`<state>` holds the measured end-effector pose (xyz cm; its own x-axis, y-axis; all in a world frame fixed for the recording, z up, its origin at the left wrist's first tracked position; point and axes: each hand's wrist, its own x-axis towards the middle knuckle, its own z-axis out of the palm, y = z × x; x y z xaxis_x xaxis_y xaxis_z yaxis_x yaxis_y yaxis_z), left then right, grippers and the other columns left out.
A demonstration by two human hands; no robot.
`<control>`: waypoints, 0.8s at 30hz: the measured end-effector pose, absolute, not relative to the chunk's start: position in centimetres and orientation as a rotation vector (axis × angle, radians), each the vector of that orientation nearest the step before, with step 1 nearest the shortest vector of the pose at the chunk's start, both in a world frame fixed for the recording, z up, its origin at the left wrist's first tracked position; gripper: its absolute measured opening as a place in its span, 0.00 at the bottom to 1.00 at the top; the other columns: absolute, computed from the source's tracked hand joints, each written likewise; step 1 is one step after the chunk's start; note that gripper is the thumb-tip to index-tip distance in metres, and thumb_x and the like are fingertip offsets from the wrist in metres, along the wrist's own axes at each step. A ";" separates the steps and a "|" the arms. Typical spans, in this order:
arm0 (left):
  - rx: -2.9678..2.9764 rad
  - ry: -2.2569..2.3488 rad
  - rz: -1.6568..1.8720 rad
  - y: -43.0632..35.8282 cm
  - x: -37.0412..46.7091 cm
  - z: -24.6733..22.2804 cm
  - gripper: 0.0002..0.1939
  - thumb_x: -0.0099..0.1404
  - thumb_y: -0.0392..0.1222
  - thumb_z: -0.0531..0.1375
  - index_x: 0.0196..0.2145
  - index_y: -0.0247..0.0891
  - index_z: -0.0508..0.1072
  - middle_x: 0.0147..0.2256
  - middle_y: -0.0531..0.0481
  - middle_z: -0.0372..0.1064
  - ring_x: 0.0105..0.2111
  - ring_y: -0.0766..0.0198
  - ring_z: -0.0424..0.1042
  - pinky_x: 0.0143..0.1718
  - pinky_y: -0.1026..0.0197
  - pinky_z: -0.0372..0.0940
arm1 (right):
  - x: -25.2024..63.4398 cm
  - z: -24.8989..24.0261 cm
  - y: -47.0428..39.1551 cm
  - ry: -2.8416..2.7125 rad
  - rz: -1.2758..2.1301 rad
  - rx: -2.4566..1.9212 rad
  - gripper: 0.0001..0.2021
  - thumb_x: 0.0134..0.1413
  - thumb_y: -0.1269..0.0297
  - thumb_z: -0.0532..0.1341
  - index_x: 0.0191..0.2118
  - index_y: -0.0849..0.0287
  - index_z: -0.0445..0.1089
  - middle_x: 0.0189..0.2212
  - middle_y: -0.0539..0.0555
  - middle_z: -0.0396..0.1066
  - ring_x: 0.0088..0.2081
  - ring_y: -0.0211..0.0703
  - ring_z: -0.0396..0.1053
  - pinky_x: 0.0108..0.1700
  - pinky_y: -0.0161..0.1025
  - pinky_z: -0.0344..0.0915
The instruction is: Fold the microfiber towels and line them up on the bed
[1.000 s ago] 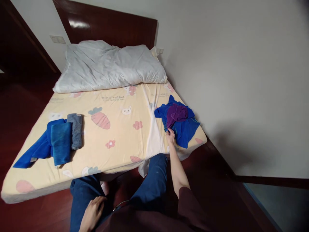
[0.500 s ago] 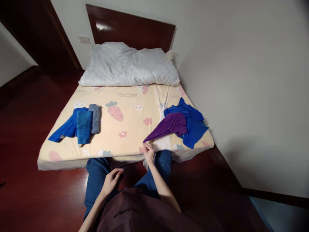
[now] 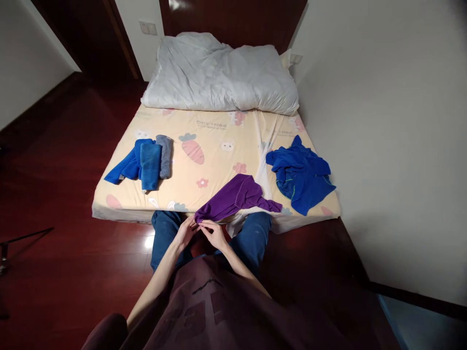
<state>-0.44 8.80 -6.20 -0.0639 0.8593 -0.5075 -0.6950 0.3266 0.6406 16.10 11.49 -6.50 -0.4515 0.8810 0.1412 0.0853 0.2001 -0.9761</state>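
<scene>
Both hands (image 3: 185, 233) (image 3: 215, 236) pinch the purple cloth (image 3: 233, 197), grip nearly closed.

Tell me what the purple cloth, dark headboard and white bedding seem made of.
Purple cloth: soft, matte fabric, perhaps fleece, judging by its loose folds.
Dark headboard: probably varnished wood, glossy, given its bright highlight.
White bedding: likely padded, smooth fabric, given its puffy shape and creases.

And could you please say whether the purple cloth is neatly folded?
Not neatly folded: the purple cloth trails wrinkled over the bed, one end at left hand and right hand.
</scene>
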 end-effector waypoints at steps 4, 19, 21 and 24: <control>0.180 1.180 1.353 10.1 1.0 -6.8 0.24 0.49 0.43 0.76 0.42 0.35 0.75 0.34 0.50 0.75 0.32 0.66 0.73 0.41 0.61 0.69 | 18.7 -8.1 12.4 -1.640 1.137 -1.172 0.11 0.64 0.60 0.61 0.42 0.56 0.81 0.45 0.58 0.78 0.47 0.48 0.75 0.48 0.43 0.72; 0.245 1.161 1.662 10.5 -2.7 -3.3 0.19 0.52 0.49 0.75 0.36 0.38 0.76 0.33 0.51 0.71 0.32 0.68 0.70 0.39 0.62 0.71 | 28.0 -8.8 24.9 -1.568 0.481 -1.902 0.16 0.65 0.61 0.54 0.48 0.61 0.76 0.44 0.63 0.77 0.48 0.53 0.74 0.54 0.44 0.66; 0.236 1.182 1.715 10.9 -4.3 -2.8 0.18 0.52 0.48 0.75 0.36 0.38 0.76 0.31 0.53 0.70 0.30 0.68 0.70 0.39 0.61 0.72 | 29.8 -7.6 26.5 -1.323 0.453 -1.929 0.16 0.65 0.60 0.53 0.46 0.63 0.75 0.41 0.64 0.78 0.47 0.53 0.75 0.53 0.43 0.67; 0.216 1.229 1.808 11.7 -7.5 -1.8 0.17 0.54 0.47 0.74 0.38 0.39 0.75 0.26 0.56 0.66 0.28 0.70 0.69 0.41 0.60 0.72 | 34.1 -5.2 29.6 -1.031 0.429 -1.798 0.16 0.65 0.57 0.53 0.43 0.63 0.72 0.41 0.65 0.77 0.46 0.51 0.75 0.51 0.43 0.69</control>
<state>-7.52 11.73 -1.75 -0.5704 0.7542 -0.3254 -0.5800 -0.0893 0.8097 34.07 29.63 -5.16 0.5775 0.8016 0.1549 0.4554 -0.1588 -0.8760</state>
